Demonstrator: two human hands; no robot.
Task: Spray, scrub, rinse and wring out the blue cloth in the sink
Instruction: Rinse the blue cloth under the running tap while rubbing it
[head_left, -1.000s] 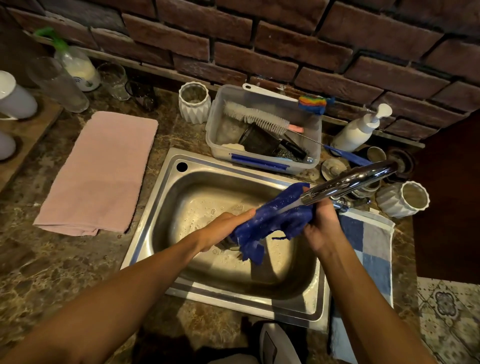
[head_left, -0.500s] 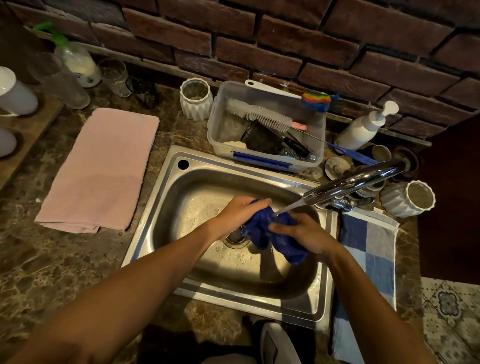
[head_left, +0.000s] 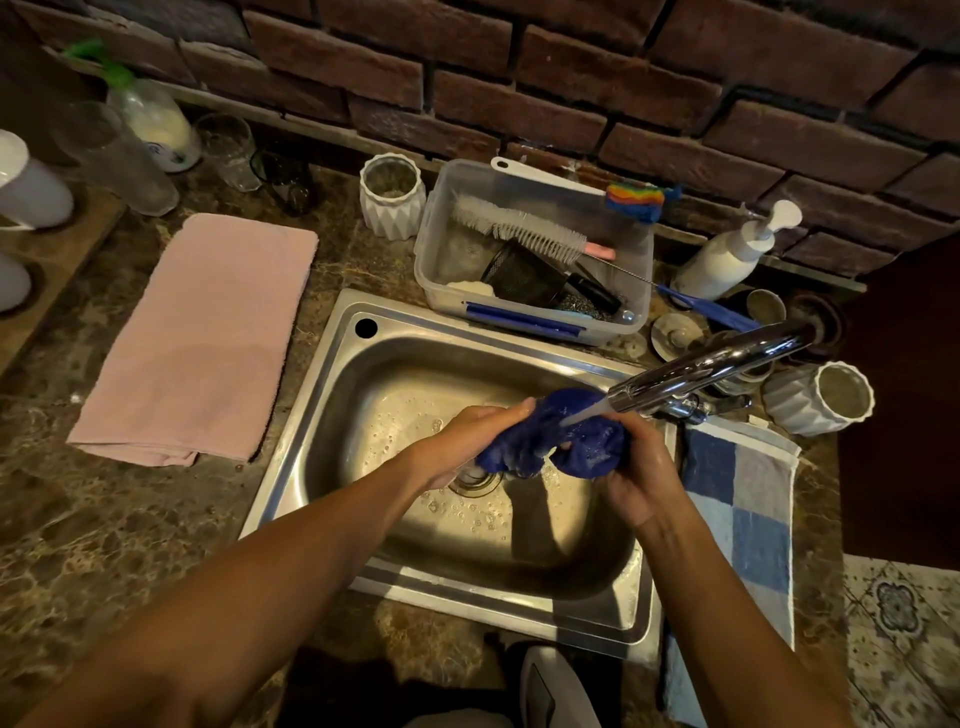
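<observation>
Fingers (head_left: 501, 413) of the left hand (head_left: 470, 441) and the right hand (head_left: 641, 480) are curled tight around the bunched blue cloth (head_left: 558, 441), which hides most fingertips. It sits above the drain of the steel sink (head_left: 332, 395), under water from the chrome faucet (head_left: 706, 364). Marbled brown desk (head_left: 104, 525) surrounds the basin; a pink towel (head_left: 202, 338) lies left, a checked towel (head_left: 743, 509) right, partly cut off by the right forearm.

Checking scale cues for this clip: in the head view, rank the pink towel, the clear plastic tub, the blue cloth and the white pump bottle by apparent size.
1. pink towel
2. clear plastic tub
3. blue cloth, bunched between both hands, so its full size is hidden
4. white pump bottle
</observation>
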